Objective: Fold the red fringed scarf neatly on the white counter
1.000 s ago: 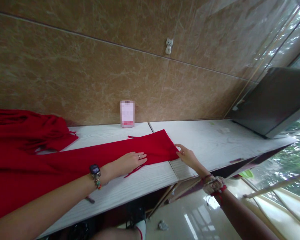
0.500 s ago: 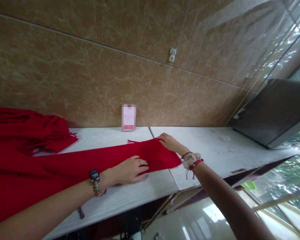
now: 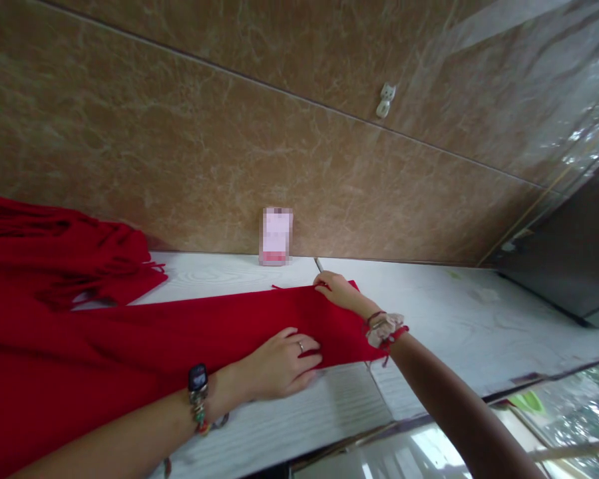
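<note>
red scarf (image 3: 180,332) end lying flat on the counter (image 3: 454,319) | right hand (image 3: 338,293) just hopped from near corner to far corner, looks pinched on it | left hand (image 3: 279,364) open, palm pressing the near edge

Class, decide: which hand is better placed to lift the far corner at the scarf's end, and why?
Right, most likely. The right hand touches the far end corner of the scarf. The left hand lies flat on the near edge, farther from that corner, pressing the cloth on the table.
</note>
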`<action>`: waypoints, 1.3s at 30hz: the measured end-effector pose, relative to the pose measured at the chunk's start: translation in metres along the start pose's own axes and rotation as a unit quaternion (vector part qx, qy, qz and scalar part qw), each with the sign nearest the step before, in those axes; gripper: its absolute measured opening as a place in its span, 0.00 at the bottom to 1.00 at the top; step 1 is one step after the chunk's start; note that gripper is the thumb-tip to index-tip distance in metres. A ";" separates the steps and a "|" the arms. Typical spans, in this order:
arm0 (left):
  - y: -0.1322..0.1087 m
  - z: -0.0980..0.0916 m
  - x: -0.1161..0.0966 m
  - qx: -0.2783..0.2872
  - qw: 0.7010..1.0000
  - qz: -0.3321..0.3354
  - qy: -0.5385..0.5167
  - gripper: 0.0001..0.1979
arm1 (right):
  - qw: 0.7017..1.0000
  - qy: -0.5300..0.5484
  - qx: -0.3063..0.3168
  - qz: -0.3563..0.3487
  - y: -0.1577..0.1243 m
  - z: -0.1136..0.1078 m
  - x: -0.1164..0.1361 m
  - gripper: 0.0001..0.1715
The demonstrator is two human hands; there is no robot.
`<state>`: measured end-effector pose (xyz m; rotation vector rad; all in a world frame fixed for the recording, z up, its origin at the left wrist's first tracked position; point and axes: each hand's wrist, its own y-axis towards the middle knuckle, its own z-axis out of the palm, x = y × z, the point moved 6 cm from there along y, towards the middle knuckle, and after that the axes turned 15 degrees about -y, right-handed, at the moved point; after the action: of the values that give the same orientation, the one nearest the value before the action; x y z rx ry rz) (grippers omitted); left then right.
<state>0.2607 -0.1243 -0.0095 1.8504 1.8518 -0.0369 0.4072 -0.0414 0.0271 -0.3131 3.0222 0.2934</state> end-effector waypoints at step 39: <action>0.026 -0.003 0.066 0.087 0.968 -0.232 0.043 0.28 | 0.980 0.019 -0.044 0.193 -0.055 0.041 -0.051 0.24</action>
<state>0.2887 -0.0606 -0.0224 1.5020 2.3718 -0.2952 0.4719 -0.0764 -0.0175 0.2709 3.0924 0.4526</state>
